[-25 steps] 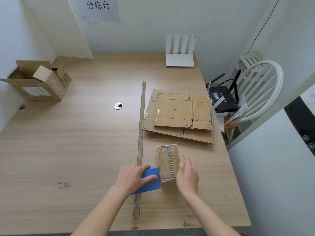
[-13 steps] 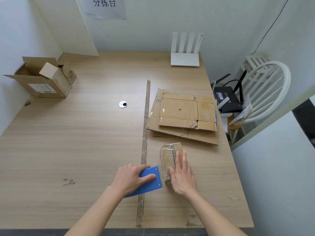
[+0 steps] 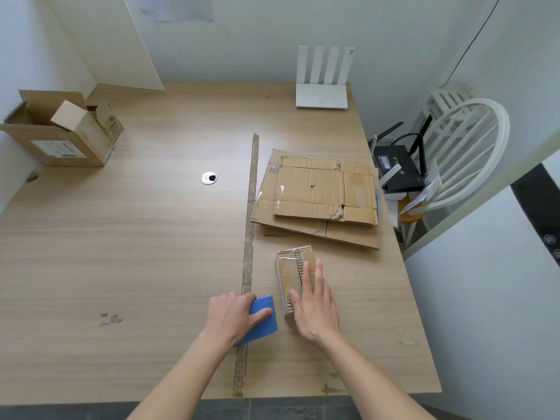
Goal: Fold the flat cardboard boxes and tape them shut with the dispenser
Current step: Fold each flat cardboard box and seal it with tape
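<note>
Currently: small box [image 3: 292, 275] lying near right, folded and looking taped (seam sheen); right hand [image 3: 315, 304] pressing flat-fingered on it; left hand [image 3: 233, 316] gripping blue dispenser [image 3: 263, 318] beside it. Flat boxes [image 3: 318, 197] are waiting stacked beyond, unfolded.

My view: light wood table [image 3: 121, 253], worn strip [image 3: 250, 237] running near to far. White walls [image 3: 257, 40] meet at far left corner, paper sign [image 3: 178, 7] above. White chair [image 3: 463, 156] at right. Grey floor [image 3: 272, 410] near edge. Soft, even light.
</note>
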The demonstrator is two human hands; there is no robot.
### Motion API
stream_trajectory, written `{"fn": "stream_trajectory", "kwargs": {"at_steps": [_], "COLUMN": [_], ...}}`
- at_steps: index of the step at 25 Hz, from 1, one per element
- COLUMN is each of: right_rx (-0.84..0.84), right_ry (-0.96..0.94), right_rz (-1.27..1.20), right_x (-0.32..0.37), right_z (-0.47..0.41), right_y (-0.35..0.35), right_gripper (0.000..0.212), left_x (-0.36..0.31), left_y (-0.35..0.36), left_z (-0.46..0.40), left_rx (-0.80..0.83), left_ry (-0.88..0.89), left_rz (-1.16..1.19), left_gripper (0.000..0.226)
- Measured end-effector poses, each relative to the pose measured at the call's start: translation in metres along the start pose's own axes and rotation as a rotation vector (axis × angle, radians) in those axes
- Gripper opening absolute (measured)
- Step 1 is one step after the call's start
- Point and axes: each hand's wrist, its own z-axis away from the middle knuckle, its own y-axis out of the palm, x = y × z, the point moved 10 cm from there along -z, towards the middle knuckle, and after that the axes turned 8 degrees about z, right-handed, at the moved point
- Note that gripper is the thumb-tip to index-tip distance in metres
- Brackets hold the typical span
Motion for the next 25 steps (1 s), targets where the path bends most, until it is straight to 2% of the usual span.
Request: {"fn": "stream_trajectory", "kwargs": {"at_steps": [5, 8, 12, 18, 25], "right_rx": [-0.005, -0.008, -0.022, -0.055, -0.061], "right_ry": [0.024, 0.035, 0.073, 0.109, 0.1], "right_rz": [-0.019, -0.035, -0.064, -0.075, -0.05], "right_x": [-0.003, -0.002, -0.001, 0.0, -0.002], "right_z": [-0.003, -0.001, 0.002, 0.006, 0.007], "right_y": [0.002, 0.002, 0.0, 0.001, 0.001], "right_gripper": [0.072, 0.072, 0.073, 0.074, 0.074], "left_x": [-0.04, -0.048, -0.055, -0.016, -0.054], "left_y": [-0.012, -0.019, -0.019, -0.029, -0.001], "left_z": [-0.016, -0.021, -0.022, 0.01, -0.032], "left_rx": [0.047, 0.046, 0.069, -0.01, 0.063], "left_ry": [-0.029, -0.045, -0.085, -0.155, -0.046], "left_rz": [-0.159, -0.231, -0.217, -0.163, -0.282], "left_gripper": [0.047, 0.042, 0.037, 0.04, 0.026]}}
